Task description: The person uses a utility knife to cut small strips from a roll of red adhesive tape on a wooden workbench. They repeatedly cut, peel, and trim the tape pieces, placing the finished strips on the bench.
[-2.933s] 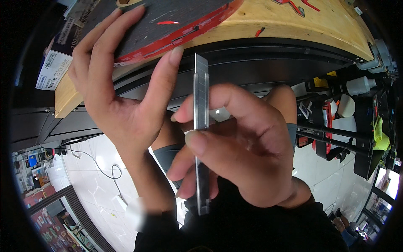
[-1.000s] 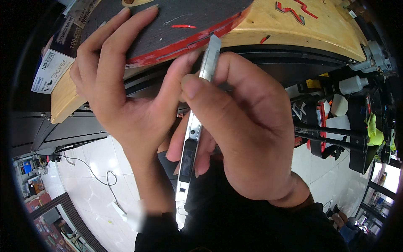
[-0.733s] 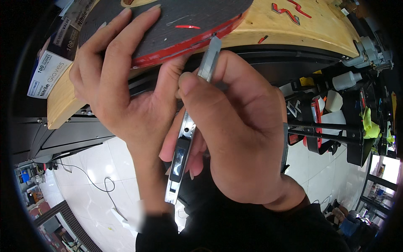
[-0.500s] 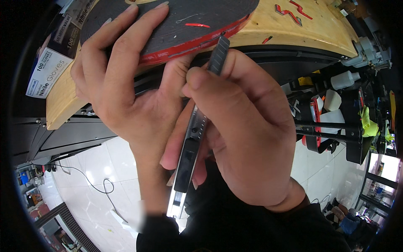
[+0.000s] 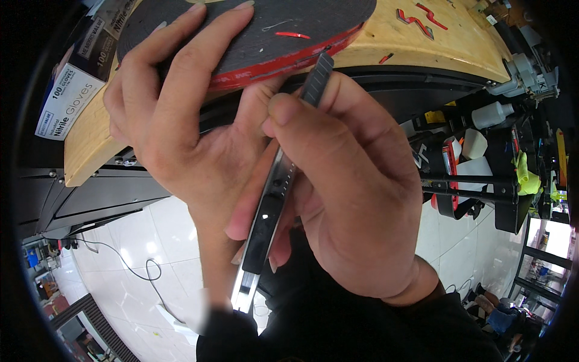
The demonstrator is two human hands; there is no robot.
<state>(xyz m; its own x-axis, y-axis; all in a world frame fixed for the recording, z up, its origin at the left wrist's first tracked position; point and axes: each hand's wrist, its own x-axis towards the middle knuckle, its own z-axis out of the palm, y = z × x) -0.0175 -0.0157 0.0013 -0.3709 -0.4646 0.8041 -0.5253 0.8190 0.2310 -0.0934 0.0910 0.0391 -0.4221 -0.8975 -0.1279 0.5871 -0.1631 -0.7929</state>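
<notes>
A large flat roll of dark grey foam tape (image 5: 325, 23) with a red outer edge lies at the front of the wooden bench. My left hand (image 5: 181, 120) grips its near side, fingers bent over the top face and thumb at the red edge. In my right hand (image 5: 362, 193) is a slim snap-off knife (image 5: 268, 208), pinched between thumb and fingers. Its scored blade points up and away, the tip close to the red edge; I cannot tell whether it touches. A small red scrap (image 5: 293, 35) rests on the roll's top.
Bent red-and-grey strip pieces (image 5: 415, 24) lie on the bench (image 5: 464, 54) at the right. A glove box (image 5: 72, 96) stands at the left. Beyond the bench's right end are a grey clamp-like device (image 5: 522, 75), a white bottle (image 5: 491, 114) and a black rack (image 5: 461, 180).
The roll and the scrap on it have shifted slightly right. The knife's blade tip has moved a little right and its handle end slightly left; both hands keep their hold.
</notes>
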